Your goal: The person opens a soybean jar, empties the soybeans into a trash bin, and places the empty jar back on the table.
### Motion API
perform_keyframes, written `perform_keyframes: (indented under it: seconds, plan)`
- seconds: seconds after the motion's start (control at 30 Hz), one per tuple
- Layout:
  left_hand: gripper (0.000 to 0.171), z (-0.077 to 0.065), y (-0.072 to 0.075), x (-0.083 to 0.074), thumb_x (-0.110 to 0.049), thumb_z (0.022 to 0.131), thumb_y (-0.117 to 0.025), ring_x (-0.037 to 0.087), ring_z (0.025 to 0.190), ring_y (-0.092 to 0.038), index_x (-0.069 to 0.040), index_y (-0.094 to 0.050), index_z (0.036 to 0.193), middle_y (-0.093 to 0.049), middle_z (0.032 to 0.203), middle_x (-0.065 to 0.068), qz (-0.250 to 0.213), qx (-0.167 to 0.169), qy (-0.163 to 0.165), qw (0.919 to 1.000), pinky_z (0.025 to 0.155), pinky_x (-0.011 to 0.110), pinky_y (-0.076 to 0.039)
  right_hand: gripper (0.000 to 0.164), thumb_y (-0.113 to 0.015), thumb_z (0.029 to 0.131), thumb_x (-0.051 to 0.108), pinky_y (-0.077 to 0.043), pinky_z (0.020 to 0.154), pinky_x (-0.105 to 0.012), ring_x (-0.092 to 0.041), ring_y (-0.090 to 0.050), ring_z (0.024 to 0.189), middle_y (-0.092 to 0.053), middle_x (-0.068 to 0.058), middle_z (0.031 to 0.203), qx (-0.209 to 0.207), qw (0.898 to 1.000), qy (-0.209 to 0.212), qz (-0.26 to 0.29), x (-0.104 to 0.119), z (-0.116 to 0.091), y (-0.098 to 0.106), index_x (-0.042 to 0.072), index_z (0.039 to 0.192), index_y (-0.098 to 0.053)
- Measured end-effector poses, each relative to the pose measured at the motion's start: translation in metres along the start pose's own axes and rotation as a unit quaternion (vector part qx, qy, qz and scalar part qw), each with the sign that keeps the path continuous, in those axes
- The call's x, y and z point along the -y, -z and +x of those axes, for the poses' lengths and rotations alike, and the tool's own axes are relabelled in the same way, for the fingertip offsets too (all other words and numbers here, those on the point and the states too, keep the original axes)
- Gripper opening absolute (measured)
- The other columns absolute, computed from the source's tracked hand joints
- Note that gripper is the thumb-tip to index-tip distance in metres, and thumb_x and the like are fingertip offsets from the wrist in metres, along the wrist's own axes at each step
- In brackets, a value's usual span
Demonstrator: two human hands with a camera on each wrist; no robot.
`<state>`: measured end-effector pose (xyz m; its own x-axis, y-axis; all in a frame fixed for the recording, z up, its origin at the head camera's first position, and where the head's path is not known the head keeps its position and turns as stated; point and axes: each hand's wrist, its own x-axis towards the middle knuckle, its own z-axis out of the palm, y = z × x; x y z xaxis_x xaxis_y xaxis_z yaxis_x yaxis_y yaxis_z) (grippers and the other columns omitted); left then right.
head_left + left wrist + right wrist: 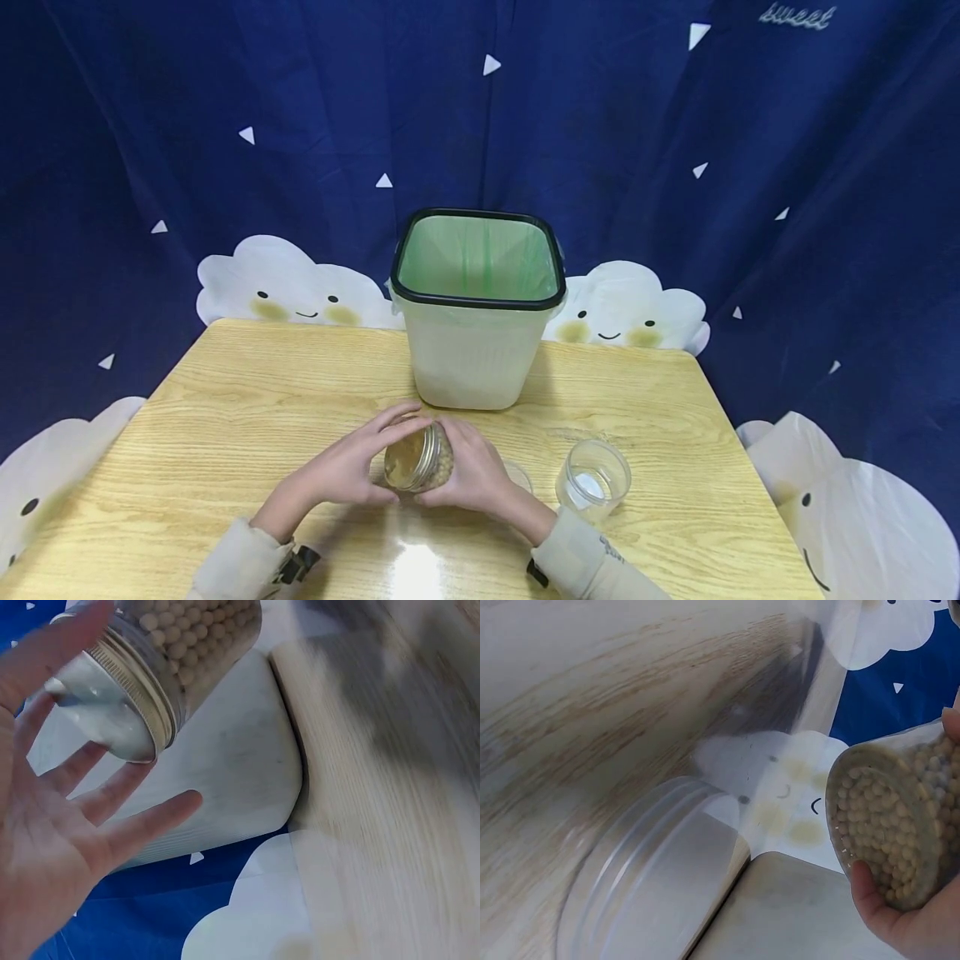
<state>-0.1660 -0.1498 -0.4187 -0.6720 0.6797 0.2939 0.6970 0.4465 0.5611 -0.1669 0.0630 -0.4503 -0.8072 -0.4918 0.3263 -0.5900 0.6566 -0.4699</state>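
A clear jar [442,463] of round beige beans lies tilted between my hands, its gold-rimmed lid [403,458] facing left. My right hand [474,467] grips the jar's body; in the right wrist view its thumb presses by the jar's base [877,825], with beans packed behind it. My left hand [351,467] reaches round the lid, thumb on one side and fingers on the other. In the left wrist view the fingers [120,787] are spread, some tips right at the lid's rim, and the thumb is blurred across it. The lid is still on the jar.
A white bin [480,354] with a black rim and green liner stands behind my hands on the wooden table [285,375]. To the right is an uncovered clear jar [595,479]. A clear round disc [521,477] lies partly hidden behind my right hand.
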Motion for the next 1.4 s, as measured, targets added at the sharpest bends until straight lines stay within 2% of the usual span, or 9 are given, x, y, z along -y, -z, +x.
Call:
perform_keyframes:
  seconds: [0.17, 0.27, 0.4, 0.5, 0.6, 0.73, 1.0, 1.13, 1.4]
  plan:
    - [0.092, 0.001, -0.001, 0.0, -0.01, 0.056, -0.083, 0.029, 0.119, -0.043, -0.02, -0.042, 0.137, -0.038, 0.136, 0.005, 0.015, -0.013, -0.007, 0.9998, 0.091, 0.047, -0.042, 0.096, -0.083, 0.052, 0.047, -0.047, 0.084, -0.04, -0.023, -0.053, 0.106, -0.054, -0.008, 0.119, -0.001, 1.0, 0.003, 0.0, 0.0, 0.0, 0.0, 0.005, 0.129, -0.043]
    - [0.093, 0.001, 0.0, -0.001, -0.018, 0.053, -0.085, 0.027, 0.112, -0.048, -0.022, -0.043, 0.136, -0.044, 0.129, 0.003, 0.013, -0.019, 0.02, 0.9995, 0.087, 0.045, -0.044, 0.093, -0.082, 0.052, 0.047, -0.048, 0.082, -0.039, -0.021, -0.053, 0.103, -0.055, -0.006, 0.116, 0.001, 1.0, 0.005, 0.002, 0.0, 0.0, -0.001, 0.008, 0.127, -0.044]
    - [0.092, 0.002, -0.001, -0.003, -0.029, 0.052, -0.086, 0.022, 0.096, -0.055, -0.023, -0.044, 0.134, -0.051, 0.118, 0.003, 0.01, -0.029, 0.058, 0.9978, 0.072, 0.035, -0.05, 0.091, -0.082, 0.052, 0.047, -0.049, 0.081, -0.036, -0.018, -0.054, 0.1, -0.055, -0.003, 0.113, 0.002, 1.0, 0.007, 0.002, 0.0, -0.001, -0.002, 0.01, 0.126, -0.044]
    - [0.086, 0.003, -0.002, -0.003, -0.036, 0.054, -0.084, 0.015, 0.083, -0.057, -0.018, -0.048, 0.13, -0.055, 0.112, 0.004, 0.008, -0.041, 0.077, 0.9962, 0.061, 0.027, -0.05, 0.091, -0.083, 0.05, 0.047, -0.049, 0.081, -0.035, -0.018, -0.054, 0.099, -0.056, -0.003, 0.111, -0.003, 1.0, 0.01, -0.001, 0.0, -0.001, -0.003, 0.01, 0.124, -0.045]
    - [0.077, 0.004, -0.003, -0.003, -0.041, 0.06, -0.081, 0.011, 0.07, -0.058, -0.01, -0.051, 0.125, -0.06, 0.104, 0.007, -0.013, -0.054, 0.098, 0.9936, 0.057, 0.024, -0.05, 0.091, -0.083, 0.05, 0.046, -0.049, 0.079, -0.035, -0.018, -0.055, 0.098, -0.056, -0.004, 0.111, -0.009, 1.0, 0.012, -0.006, 0.0, 0.0, -0.003, 0.008, 0.124, -0.045]
    - [0.071, 0.004, -0.003, -0.002, -0.042, 0.066, -0.078, 0.007, 0.059, -0.058, -0.005, -0.052, 0.121, -0.061, 0.094, 0.009, -0.048, -0.063, 0.13, 0.9884, 0.052, 0.022, -0.049, 0.091, -0.084, 0.05, 0.043, -0.049, 0.079, -0.035, -0.02, -0.054, 0.098, -0.055, -0.006, 0.112, -0.009, 1.0, -0.002, 0.007, 0.001, 0.0, -0.001, 0.008, 0.125, -0.045]
    - [0.087, 0.001, 0.005, -0.004, -0.042, 0.064, -0.079, 0.014, 0.072, -0.057, -0.007, -0.039, 0.133, -0.056, 0.105, 0.012, -0.038, -0.069, 0.132, 0.9881, 0.055, 0.024, -0.05, 0.092, -0.087, 0.048, 0.036, -0.047, 0.082, -0.036, -0.017, -0.053, 0.099, -0.054, 0.0, 0.114, -0.001, 0.996, -0.045, 0.083, -0.001, 0.0, 0.004, 0.014, 0.126, -0.044]
    - [0.085, -0.003, 0.01, -0.003, -0.04, 0.063, -0.08, 0.015, 0.077, -0.057, -0.011, -0.038, 0.131, -0.055, 0.113, 0.014, -0.035, -0.078, 0.14, 0.9864, 0.059, 0.028, -0.05, 0.091, -0.088, 0.048, 0.035, -0.047, 0.082, -0.035, -0.016, -0.054, 0.098, -0.055, 0.002, 0.113, -0.003, 0.993, -0.052, 0.11, -0.005, -0.001, 0.006, 0.015, 0.126, -0.044]
    - [0.081, -0.022, 0.014, 0.014, -0.036, 0.065, -0.08, 0.021, 0.089, -0.056, -0.008, -0.042, 0.131, -0.053, 0.12, 0.015, -0.023, -0.109, 0.149, 0.9825, 0.066, 0.033, -0.05, 0.093, -0.087, 0.05, 0.035, -0.047, 0.083, -0.037, -0.019, -0.054, 0.102, -0.053, 0.001, 0.116, -0.003, 0.989, -0.066, 0.132, -0.006, -0.005, 0.014, 0.013, 0.128, -0.042]
